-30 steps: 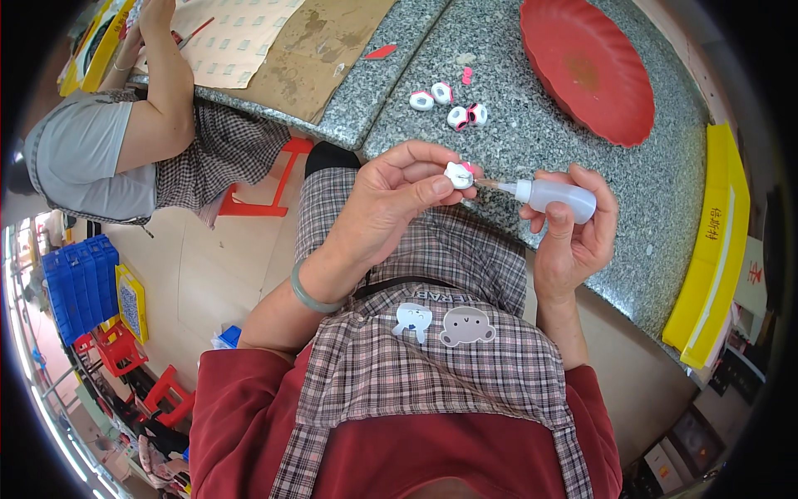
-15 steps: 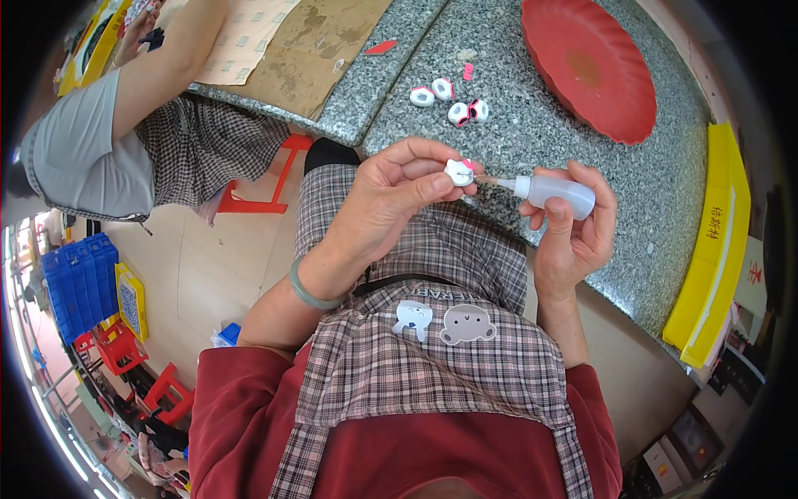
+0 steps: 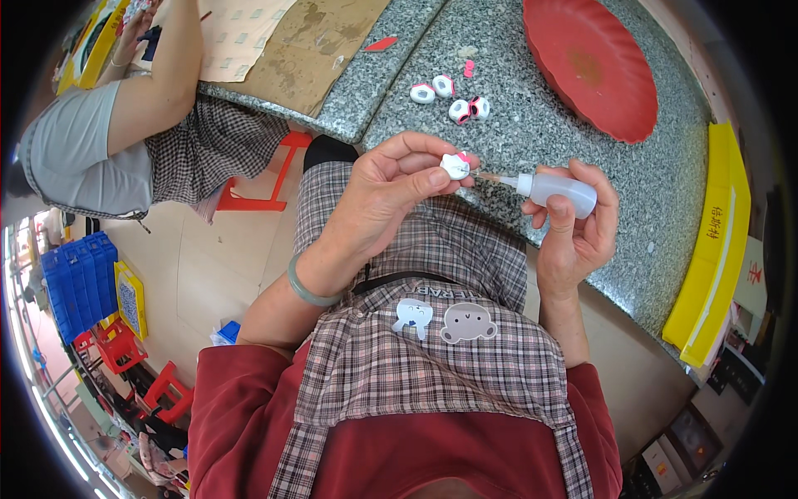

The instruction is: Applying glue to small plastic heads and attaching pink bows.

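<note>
My left hand (image 3: 384,195) pinches a small white piece with a pink part (image 3: 455,165) between thumb and fingertips, above my lap at the table edge. My right hand (image 3: 573,233) grips a small translucent squeeze bottle (image 3: 559,190); its thin nozzle points left and its tip touches the white piece. Several more white and pink pieces (image 3: 453,96) lie on the speckled grey stone table (image 3: 532,125) just beyond my hands.
A red round tray (image 3: 594,66) sits at the far right of the table, with a long yellow bin (image 3: 711,249) at its right edge. Cardboard and paper sheets (image 3: 307,37) cover the left part. Another person (image 3: 125,141) sits to my left, on a red stool (image 3: 266,179).
My hands hold the piece and bottle in nearly the same place. The person on the left has moved an arm further up over the table.
</note>
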